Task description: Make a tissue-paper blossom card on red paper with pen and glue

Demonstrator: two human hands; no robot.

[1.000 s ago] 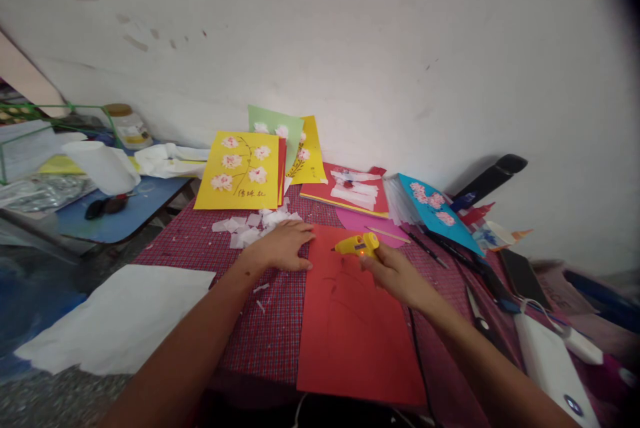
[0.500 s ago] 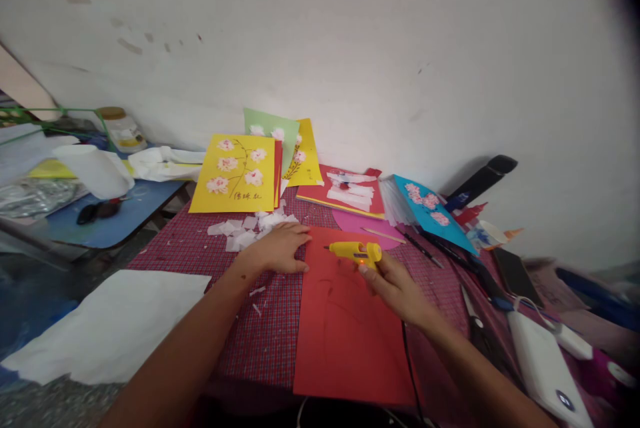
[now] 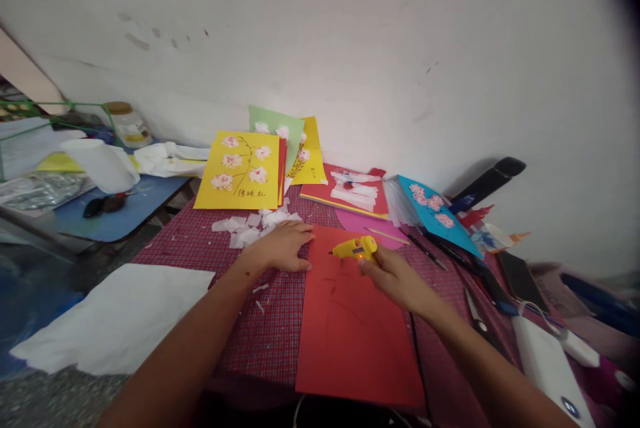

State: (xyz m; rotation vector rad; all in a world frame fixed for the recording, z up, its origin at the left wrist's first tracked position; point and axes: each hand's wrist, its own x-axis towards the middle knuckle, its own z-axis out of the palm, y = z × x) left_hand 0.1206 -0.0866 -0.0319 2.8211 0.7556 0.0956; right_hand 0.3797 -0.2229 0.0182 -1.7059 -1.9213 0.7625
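Note:
My right hand (image 3: 393, 275) is wrapped round a yellow hot glue gun (image 3: 354, 248), its nozzle pointing left, low over a sheet of red paper (image 3: 357, 341). An orange light glows on the gun, and faint dark lines mark the sheet beneath it. My left hand (image 3: 287, 247) lies flat with fingers stretched, its fingertips on the red paper's upper left edge. Close behind that hand is a pile of small white paper pieces (image 3: 245, 231). A few thin white scraps lie on the checked tablecloth below it.
Yellow cards with paper flowers (image 3: 235, 175) lean against the wall. A white sheet (image 3: 120, 315) hangs over the table's left side. Scissors (image 3: 480, 325), a white power bank (image 3: 545, 361) and a blue flower card (image 3: 435, 211) lie right. The gun's black cord (image 3: 417, 361) runs beside the red paper.
The glue gun has tilted slightly in my right hand, its rear end turning toward the camera. My left hand stays in place on the paper's edge. The whole view has shifted a little.

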